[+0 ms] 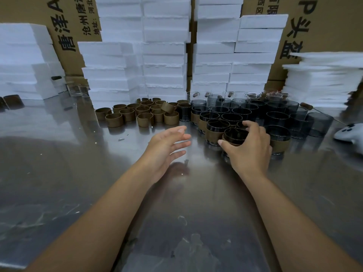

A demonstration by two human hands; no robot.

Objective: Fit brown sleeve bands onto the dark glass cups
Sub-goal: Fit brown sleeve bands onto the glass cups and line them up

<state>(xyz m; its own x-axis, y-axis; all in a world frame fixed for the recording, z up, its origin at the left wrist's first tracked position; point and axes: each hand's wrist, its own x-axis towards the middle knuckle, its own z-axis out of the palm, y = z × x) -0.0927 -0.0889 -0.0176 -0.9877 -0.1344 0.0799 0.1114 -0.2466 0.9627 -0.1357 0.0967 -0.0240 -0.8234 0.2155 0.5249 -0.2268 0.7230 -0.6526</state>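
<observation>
On my feed the right grip [249,146], a bare hand at centre right of the frame, is curled round a banded cup [234,135]: the fingers hook over its far rim and the thumb presses the brown band on its near left side. That cup stands on the table [78,173] at the front edge of the cluster of dark glass cups [241,112], just beside other cups already wearing sleeves [215,134]; another sleeved one [280,145] sits right of my hand. The left grip [167,148] hangs just left of centre, fingers spread and nearly straight, palm turned toward the right, holding nothing and apart from the cup. The loose brown sleeve bands [137,114] stand grouped on the table left of the cups, most upright, one tilted on top of the others. Behind them rise stacks of white foam blocks [165,55], with printed cardboard boxes [72,26] at upper left and upper right. A white object [347,134] lies at the right edge; I cannot tell what it is.
</observation>
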